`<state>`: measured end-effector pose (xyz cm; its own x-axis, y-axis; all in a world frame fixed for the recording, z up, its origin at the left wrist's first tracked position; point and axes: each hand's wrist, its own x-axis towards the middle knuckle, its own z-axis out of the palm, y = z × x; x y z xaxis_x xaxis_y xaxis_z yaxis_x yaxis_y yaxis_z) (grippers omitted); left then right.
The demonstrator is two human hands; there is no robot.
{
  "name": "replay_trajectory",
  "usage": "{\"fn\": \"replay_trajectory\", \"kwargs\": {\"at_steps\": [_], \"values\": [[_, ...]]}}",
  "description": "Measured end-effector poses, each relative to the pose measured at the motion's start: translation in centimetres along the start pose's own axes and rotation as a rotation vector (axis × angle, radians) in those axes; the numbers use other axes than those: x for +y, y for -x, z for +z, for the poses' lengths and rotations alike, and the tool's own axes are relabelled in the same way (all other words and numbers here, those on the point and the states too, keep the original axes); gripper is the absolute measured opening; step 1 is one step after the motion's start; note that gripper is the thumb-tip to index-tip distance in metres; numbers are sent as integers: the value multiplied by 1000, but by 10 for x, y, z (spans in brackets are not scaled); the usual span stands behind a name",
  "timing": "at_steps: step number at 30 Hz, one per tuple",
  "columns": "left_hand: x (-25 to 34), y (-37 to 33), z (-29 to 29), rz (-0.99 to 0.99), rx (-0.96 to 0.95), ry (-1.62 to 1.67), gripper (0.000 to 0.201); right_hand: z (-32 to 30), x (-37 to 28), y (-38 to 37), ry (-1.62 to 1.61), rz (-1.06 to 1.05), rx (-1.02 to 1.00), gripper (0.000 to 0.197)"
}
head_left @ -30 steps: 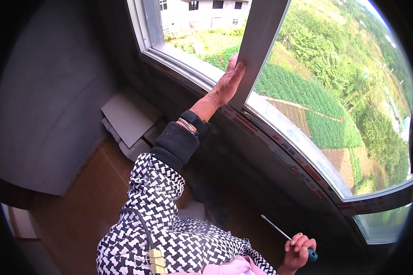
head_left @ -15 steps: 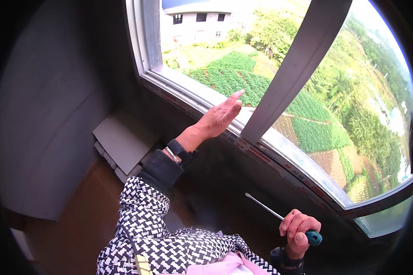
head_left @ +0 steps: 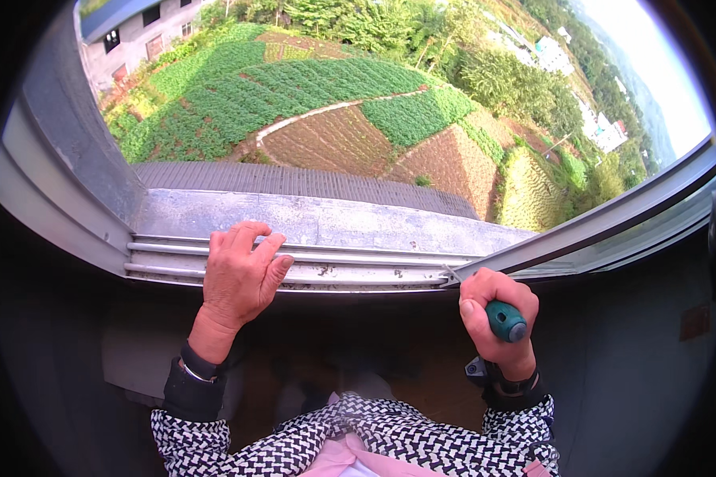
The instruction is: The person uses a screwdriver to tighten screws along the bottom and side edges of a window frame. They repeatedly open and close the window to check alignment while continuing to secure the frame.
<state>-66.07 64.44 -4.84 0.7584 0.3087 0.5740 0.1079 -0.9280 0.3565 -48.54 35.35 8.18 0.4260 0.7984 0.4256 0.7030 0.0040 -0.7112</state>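
My right hand [head_left: 497, 318] is closed round the teal handle of a screwdriver [head_left: 505, 319]. The screwdriver's thin metal shaft points up and left, with its tip by the lower corner of the window sash [head_left: 589, 226]. Whether the tip touches the frame I cannot tell. My left hand [head_left: 243, 274] lies over the left part of the pale metal window track [head_left: 358, 273], fingers loosely bent and thumb apart, holding nothing. Dark specks of dirt show along the track between my hands.
Beyond the track lies a grey concrete sill [head_left: 326, 219], then a ribbed grey roof [head_left: 310, 184] below. A thick metal frame post [head_left: 75, 151] rises at the left. Outside are planted fields, trees and a building [head_left: 139, 40]. Dark wall stands under the window.
My view has turned and come closer to the window. The screwdriver has come up from below the frame to the sash corner. My left hand has settled over the track.
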Motion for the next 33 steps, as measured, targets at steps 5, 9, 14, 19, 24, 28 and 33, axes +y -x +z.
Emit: {"fn": "replay_trajectory", "kwargs": {"at_steps": [5,9,14,19,24,28,33], "values": [[14,-8,-6,-133,69,108,62,40,-22,-39,89,204,50,19],[5,-5,-7,-111,87,132,65,47,-46,-62,-634,253,72,22],[4,-3,-8,-94,49,165,65,36,-37,-73,0,287,116,19],[6,-4,-11,-136,12,131,65,34,-31,-61,-724,321,-23,22],[7,-1,-14,-156,18,116,64,-11,-33,-47,-525,259,100,25],[7,3,-28,-175,40,259,61,-27,-22,-36,-384,319,79,23],[-25,18,-61,-175,84,19,55,-30,-26,-31,-334,428,125,19]]}}
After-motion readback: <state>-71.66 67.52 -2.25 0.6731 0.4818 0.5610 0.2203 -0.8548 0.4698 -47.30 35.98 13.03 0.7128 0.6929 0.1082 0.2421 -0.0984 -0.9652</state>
